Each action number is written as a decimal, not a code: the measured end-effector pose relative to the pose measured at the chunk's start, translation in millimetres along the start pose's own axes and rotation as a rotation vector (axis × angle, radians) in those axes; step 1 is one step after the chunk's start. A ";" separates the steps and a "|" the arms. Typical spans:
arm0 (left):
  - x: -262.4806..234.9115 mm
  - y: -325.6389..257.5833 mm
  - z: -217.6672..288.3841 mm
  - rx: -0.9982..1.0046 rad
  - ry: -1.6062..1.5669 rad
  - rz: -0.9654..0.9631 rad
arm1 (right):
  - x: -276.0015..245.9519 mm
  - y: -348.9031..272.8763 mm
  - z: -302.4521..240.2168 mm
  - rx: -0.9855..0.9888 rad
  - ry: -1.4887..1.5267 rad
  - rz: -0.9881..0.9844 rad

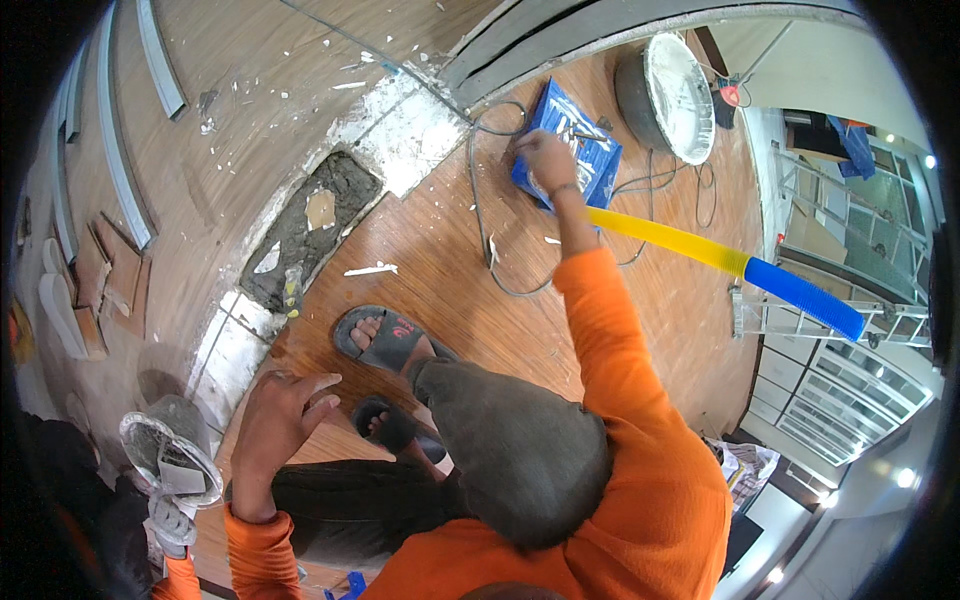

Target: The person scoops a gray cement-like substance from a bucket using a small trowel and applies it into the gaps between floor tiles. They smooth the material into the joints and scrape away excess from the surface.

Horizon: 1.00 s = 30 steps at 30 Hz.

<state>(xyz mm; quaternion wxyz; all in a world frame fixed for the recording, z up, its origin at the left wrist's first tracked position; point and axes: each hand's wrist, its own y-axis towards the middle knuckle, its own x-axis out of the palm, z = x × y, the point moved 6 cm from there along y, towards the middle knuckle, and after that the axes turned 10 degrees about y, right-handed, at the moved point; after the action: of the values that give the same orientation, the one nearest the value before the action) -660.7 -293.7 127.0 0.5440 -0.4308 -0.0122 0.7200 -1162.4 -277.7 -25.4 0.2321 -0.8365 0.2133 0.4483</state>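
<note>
Head view, looking down at a person crouched on a wood-pattern floor. The right hand was stretched forward in an orange sleeve and rested on a blue packet lying on the floor near the curved grey threshold; the fingers were curled against the packet's top, but whether the grip had closed on anything could not be told. The left hand hung free above the floor with its fingers spread, its grip open and holding nothing. A yellow-and-blue level crossed just behind the right forearm. A thin grey cable looped over the floor beside the packet. A round metal pan crusted white inside stood just beyond the packet. A patch of bare grey mortar broke the flooring to the left. Both feet wore dark sandals. A bucket of grey cement stood at lower left, near the left hand.
</note>
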 end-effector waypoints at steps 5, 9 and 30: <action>14.0 10.6 -10.7 0.082 -0.002 0.026 | -28.3 37.5 143.4 0.363 -0.314 0.043; 16.5 13.5 -11.0 0.082 0.023 -0.006 | -11.6 34.4 168.9 0.496 -0.288 -0.051; 12.1 -6.2 -26.9 0.015 0.058 -0.029 | -119.3 -1.3 -0.3 0.124 -0.493 0.103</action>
<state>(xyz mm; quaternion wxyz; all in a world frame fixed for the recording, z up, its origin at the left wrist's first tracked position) -639.3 -293.7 105.7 0.5576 -0.4472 0.0028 0.6994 -1221.9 -259.1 76.2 0.3049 -0.6740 0.2197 0.6360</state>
